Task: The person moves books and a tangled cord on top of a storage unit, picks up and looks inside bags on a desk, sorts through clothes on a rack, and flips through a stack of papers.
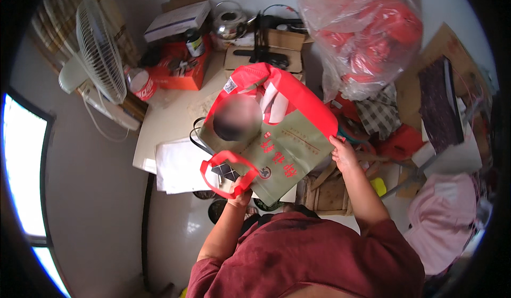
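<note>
A red and olive-green tote bag point(287, 151) is spread out in front of me, tilted above the desk edge. My right hand point(343, 151) pinches its red border at the right corner. Down at the near left, my left hand point(242, 194) is closed round the base of the red handle point(204, 169), which loops up beside it. Within that loop shows a dark thing with pale crossing lines point(226, 171); what it is I cannot tell. A blurred patch hides part of the bag's left side. Pale pink shapes show near its far edge.
White sheets point(178, 165) lie on the pale desk point(146, 138) at left. A fan point(101, 50), an orange-red box point(186, 74) and a metal kettle point(230, 24) stand farther back. A big clear plastic bag of red things point(367, 37) fills the far right. A wooden stool point(324, 191) is below.
</note>
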A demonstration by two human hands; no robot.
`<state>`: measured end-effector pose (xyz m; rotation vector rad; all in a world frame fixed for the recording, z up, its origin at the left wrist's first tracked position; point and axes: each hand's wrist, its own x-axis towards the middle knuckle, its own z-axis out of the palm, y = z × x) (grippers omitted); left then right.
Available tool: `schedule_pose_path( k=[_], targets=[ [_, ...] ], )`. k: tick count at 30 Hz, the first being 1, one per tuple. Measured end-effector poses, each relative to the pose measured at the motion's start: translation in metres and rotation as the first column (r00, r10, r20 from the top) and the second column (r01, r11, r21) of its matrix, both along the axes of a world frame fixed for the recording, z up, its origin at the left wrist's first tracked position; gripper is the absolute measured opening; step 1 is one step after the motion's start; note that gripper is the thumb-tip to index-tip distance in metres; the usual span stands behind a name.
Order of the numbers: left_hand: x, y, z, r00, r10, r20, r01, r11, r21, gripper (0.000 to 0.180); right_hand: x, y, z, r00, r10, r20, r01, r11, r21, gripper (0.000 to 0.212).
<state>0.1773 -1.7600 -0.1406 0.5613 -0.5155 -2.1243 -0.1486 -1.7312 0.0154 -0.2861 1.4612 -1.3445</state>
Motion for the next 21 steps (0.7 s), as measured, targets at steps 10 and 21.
schedule_pose_path(
  k=[10, 21],
  targets=[
    [0.029, -0.020, 0.058, 0.927, -0.309, 0.210, 0.334, 0.938, -0.094, 0.047, 0.101, 0.102, 0.008, 0.847, -0.168, -0.505, 0.082, 0.979, -0.188, 0.013],
    [0.010, 0.039, 0.079, 0.777, -0.585, -0.233, 0.605, 0.796, 0.017, 0.038, 0.206, 0.189, 0.020, -0.072, 0.269, -0.960, -0.360, 0.891, 0.277, 0.035]
  ],
)
